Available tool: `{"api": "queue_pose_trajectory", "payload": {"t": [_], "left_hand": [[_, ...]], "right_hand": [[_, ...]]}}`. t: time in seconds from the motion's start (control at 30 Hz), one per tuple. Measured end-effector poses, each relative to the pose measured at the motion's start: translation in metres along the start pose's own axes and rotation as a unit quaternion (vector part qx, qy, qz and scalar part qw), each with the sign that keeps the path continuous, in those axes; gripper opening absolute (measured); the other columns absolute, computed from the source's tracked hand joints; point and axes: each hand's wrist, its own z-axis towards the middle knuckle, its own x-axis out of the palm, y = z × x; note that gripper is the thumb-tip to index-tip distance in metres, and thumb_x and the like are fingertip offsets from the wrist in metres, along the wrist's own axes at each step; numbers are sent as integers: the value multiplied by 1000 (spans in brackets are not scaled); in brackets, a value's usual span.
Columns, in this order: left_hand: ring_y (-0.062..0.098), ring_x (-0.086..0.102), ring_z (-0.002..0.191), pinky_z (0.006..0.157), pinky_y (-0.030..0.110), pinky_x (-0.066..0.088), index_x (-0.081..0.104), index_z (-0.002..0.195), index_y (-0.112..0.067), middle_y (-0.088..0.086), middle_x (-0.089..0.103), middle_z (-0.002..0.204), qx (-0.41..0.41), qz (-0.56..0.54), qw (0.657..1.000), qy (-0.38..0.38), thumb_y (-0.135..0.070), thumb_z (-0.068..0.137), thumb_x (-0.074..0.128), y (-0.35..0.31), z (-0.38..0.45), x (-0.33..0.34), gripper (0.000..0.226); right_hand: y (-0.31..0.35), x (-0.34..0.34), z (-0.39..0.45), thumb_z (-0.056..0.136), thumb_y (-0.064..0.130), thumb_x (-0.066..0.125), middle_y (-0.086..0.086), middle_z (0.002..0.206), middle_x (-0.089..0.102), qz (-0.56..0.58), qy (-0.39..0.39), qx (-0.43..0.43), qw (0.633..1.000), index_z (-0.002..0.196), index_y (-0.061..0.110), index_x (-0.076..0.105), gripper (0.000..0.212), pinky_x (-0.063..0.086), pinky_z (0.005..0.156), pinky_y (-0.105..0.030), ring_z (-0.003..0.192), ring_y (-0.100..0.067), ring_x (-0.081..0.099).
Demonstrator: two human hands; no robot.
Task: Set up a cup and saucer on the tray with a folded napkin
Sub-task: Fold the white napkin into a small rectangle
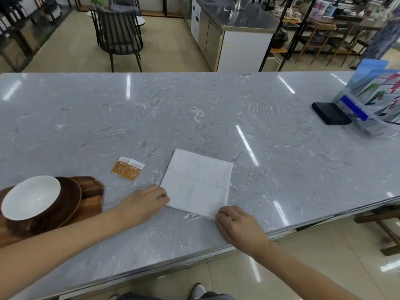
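A white napkin (198,181) lies flat on the grey marble counter (194,118), near its front edge. My left hand (145,202) pinches the napkin's near left corner. My right hand (238,226) pinches the near right corner. At the far left a wooden tray (93,195) carries a dark brown saucer (69,202) with a white-lined cup (30,198) on it, tilted toward me.
Two orange sachets (128,168) lie between the tray and the napkin. A black box (331,113) and a clear brochure holder (372,107) stand at the right end. The counter's front edge runs just below my hands.
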Motion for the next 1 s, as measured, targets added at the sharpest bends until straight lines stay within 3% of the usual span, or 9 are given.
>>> {"api": "queue_pose_trajectory", "payload": {"t": [0.1,0.23,0.4,0.47,0.53,0.67,0.77,0.87,1.0], "left_hand": [[21,66,89,46,30,56,70,102,-15,0,68,102,-12,34,999,36,11,57,77,2,4,2,52],[17,68,77,39,22,50,74,90,-19,-5,70,89,-25,6,1000,-14,9,41,86,-3,3,4,57],[19,72,78,47,25,55,79,89,-17,-4,73,87,-53,-111,990,-67,1,59,86,-14,-6,-3,36],[14,67,78,49,25,52,76,84,-22,-8,69,85,-48,-129,990,-42,-14,70,78,-25,-15,-7,17],[7,58,78,57,25,49,74,80,-25,-12,66,83,-48,-161,985,-38,-32,78,71,-35,-20,-10,8],[13,57,114,89,32,52,71,116,-21,-8,67,118,-116,-198,970,-85,-40,94,56,-43,21,-8,32],[22,25,151,122,39,25,36,153,-15,4,36,160,-168,-152,974,-16,-41,103,43,-41,73,5,58],[19,-4,156,126,46,4,6,160,-19,-1,2,170,-224,-101,967,68,-56,102,27,-27,95,25,72],[12,-14,154,124,53,-2,-5,160,-24,-11,-11,168,-265,-102,954,98,-73,94,17,-13,84,39,85]], "right_hand": [[-4,1,2,58,7,85,2,83,74,-62,16,-29,998,85,16,76,29,47,35,-26,64,-18,66],[-5,3,7,55,8,86,5,73,69,-73,29,11,997,82,19,73,32,38,31,-24,53,-18,60],[-5,6,2,63,8,82,4,76,66,-13,30,57,998,84,18,72,26,44,34,-29,63,-20,60],[-6,5,-10,76,15,74,4,75,65,26,17,65,997,81,18,70,7,49,46,-34,68,-21,56],[-6,1,-17,88,29,62,6,75,65,76,4,86,993,79,20,69,15,49,59,-35,74,-19,53],[-10,3,25,99,37,47,1,122,71,121,-17,136,983,116,17,71,36,55,88,-42,112,-24,60],[-18,21,79,106,41,33,-8,164,32,111,76,170,976,156,13,32,58,30,121,-44,151,-26,28],[-33,46,96,106,51,20,-2,170,3,87,148,195,966,161,17,5,67,6,128,-43,157,-20,2],[-45,59,84,103,57,14,-1,170,-2,97,144,253,952,161,14,-2,73,4,128,-40,157,-16,-3]]}}
